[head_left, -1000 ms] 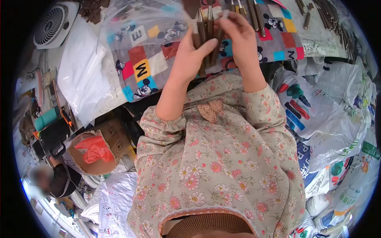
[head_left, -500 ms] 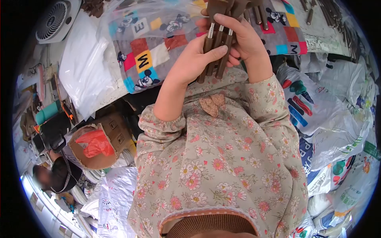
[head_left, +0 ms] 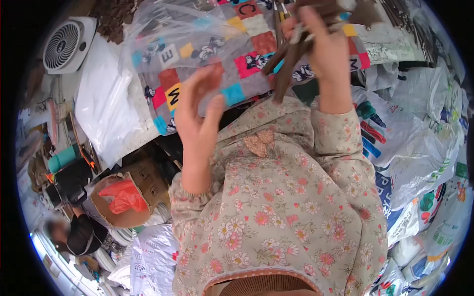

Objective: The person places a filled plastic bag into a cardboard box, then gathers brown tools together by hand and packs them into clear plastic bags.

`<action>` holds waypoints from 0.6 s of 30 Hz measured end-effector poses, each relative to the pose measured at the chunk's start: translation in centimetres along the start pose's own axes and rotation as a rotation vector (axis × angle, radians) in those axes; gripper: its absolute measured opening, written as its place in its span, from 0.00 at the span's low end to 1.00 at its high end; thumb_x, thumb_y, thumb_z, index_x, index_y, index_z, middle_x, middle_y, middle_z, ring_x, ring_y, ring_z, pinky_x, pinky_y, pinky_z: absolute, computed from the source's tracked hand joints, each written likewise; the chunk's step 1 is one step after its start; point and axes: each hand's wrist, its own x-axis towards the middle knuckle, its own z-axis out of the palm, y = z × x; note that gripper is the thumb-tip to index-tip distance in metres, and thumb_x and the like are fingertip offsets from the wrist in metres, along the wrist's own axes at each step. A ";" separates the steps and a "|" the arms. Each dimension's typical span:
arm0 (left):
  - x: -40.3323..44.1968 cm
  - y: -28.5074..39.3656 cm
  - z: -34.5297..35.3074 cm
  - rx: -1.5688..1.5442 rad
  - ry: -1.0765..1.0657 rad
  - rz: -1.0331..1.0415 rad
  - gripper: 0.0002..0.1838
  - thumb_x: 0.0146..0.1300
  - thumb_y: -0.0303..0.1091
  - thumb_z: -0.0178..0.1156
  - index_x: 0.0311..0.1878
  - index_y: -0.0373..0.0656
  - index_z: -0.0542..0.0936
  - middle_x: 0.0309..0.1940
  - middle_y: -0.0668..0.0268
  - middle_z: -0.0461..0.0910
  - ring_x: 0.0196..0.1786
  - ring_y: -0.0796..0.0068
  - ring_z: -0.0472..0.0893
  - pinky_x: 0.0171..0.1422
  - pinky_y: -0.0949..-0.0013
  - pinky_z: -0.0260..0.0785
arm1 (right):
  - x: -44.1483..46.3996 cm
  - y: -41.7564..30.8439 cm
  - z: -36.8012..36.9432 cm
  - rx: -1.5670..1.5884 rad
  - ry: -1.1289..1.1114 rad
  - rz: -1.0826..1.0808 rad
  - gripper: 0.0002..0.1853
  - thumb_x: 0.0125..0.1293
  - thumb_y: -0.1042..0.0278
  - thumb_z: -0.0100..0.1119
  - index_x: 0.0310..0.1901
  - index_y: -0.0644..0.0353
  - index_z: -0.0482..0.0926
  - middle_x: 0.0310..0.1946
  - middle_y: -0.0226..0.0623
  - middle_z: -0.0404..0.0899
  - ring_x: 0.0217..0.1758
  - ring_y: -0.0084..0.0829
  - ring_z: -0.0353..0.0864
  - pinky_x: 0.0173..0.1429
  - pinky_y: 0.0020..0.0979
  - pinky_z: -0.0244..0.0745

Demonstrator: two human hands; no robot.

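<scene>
The right hand (head_left: 332, 61) pinches splayed brown tools (head_left: 283, 81) over the patterned cloth (head_left: 232, 93), and one could slip out if those blurred fingers hold unevenly, the left hand's (head_left: 196, 123) spread apart, unsupporting.

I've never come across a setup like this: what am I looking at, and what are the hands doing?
There is no machine here: a person works with bare hands, and all the pictures come from one camera worn on the head, looking down past a floral garment. On the table lie a patterned cloth, clear plastic sheeting and, at upper right, slim brown rods. A white fan is at the left. The right hand holds a blurred bunch of brown-handled tools; their exact kind isn't clear. The left hand is open and empty.
</scene>
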 end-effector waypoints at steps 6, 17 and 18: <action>8.4 -2.5 9.1 -0.023 -0.151 0.180 0.30 0.50 0.35 0.62 0.56 0.38 0.63 0.42 0.54 0.75 0.48 0.66 0.75 0.53 0.68 0.65 | 3.4 2.0 0.6 -0.274 -0.107 -0.070 0.18 0.60 0.54 0.56 0.39 0.64 0.75 0.27 0.37 0.76 0.29 0.29 0.74 0.36 0.31 0.67; 13.0 -8.0 12.0 0.435 0.063 0.144 0.27 0.52 0.35 0.56 0.54 0.32 0.63 0.40 0.46 0.75 0.45 0.49 0.75 0.50 0.57 0.66 | 7.9 8.4 -5.9 -1.292 0.086 -0.257 0.23 0.60 0.48 0.51 0.47 0.59 0.75 0.43 0.50 0.73 0.44 0.48 0.73 0.48 0.41 0.68; 13.2 -6.9 11.7 0.251 -0.024 0.045 0.31 0.51 0.37 0.57 0.56 0.31 0.62 0.40 0.45 0.75 0.46 0.48 0.75 0.51 0.57 0.66 | 7.6 8.7 -5.4 -1.285 0.084 -0.307 0.26 0.60 0.44 0.47 0.43 0.63 0.75 0.38 0.53 0.73 0.41 0.51 0.73 0.44 0.44 0.70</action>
